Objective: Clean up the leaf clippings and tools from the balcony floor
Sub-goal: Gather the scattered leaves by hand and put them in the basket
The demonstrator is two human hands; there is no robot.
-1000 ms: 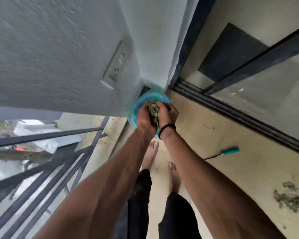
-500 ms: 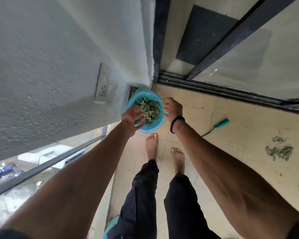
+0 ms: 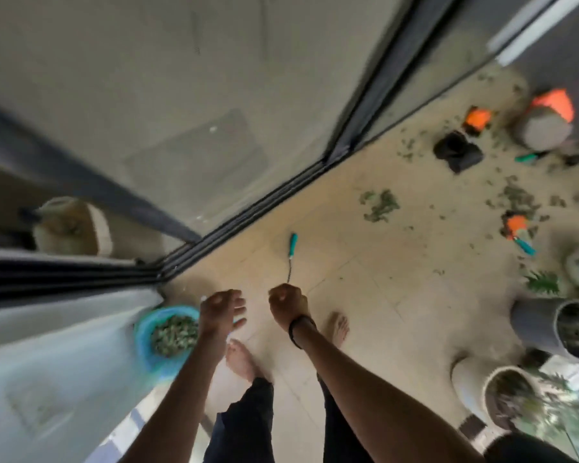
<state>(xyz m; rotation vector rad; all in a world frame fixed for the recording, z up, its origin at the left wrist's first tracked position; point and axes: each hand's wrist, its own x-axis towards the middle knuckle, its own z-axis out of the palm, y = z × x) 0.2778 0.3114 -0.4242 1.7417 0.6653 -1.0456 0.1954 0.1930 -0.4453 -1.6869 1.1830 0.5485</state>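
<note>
Standing barefoot on the tiled balcony floor [image 3: 365, 295], both arms stretched forward and down. Left hand [image 3: 220, 310] relaxed, fingers loosely spread, grasping nothing, just right of the blue bin [image 3: 144, 332] in the corner by the wall. Bin filled with leaf clippings [image 3: 174, 335]. Right hand [image 3: 288, 304] loosely curled, black band at the wrist, nothing seen in it; blurred, so hard to tell more. Ahead of the right hand, a teal-handled tool [image 3: 292, 250] lying alone on the tiles near the sliding-door track [image 3: 248, 215]. Farther off, a small leaf pile [image 3: 380, 205], then scattered leaves [image 3: 515, 195] around a black bag [image 3: 458, 152], orange items [image 3: 478, 117] and two more teal-handled tools [image 3: 526, 246], [image 3: 526, 158]. Potted plants [image 3: 575, 329] lined along the right edge.
</note>
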